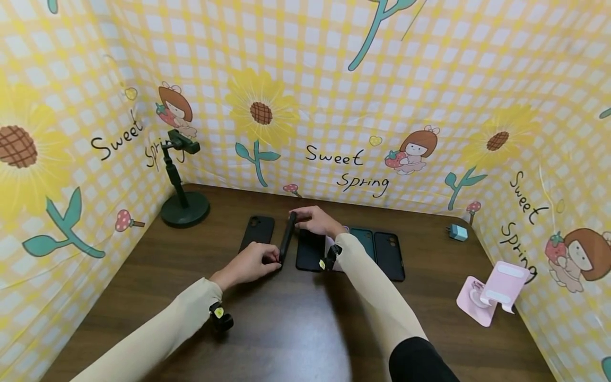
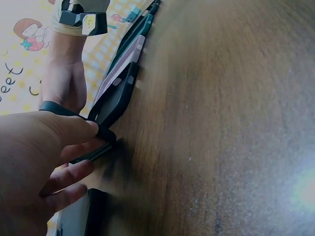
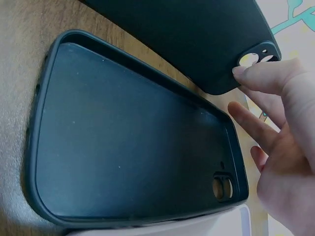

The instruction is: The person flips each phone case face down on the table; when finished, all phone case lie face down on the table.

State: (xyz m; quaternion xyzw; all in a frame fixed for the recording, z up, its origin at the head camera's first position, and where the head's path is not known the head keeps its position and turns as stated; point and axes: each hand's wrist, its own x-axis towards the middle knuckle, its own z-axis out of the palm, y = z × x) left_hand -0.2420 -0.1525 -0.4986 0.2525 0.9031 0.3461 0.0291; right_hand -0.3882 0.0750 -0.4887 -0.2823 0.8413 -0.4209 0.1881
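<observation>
A black phone case [image 1: 287, 237] stands tilted up on its long edge between my two hands. My left hand [image 1: 250, 262] pinches its near end, thumb on one face. At the far end, my right hand [image 1: 317, 220] pinches it beside the camera cutouts, seen in the right wrist view. Just right of it lies another black phone case [image 3: 128, 132], hollow side up, partly under my right hand in the head view. To the left a black phone case [image 1: 260, 228] lies with its back up, partly covered by my left hand.
Right of the hollow case lie a lilac case [image 2: 123, 64], mostly hidden by my right arm, a teal case [image 1: 364, 241] and a black case [image 1: 389, 255]. A dark stand [image 1: 183, 207] is back left. A blue charger plug [image 1: 458, 232] and a pink phone holder [image 1: 477, 302] are right.
</observation>
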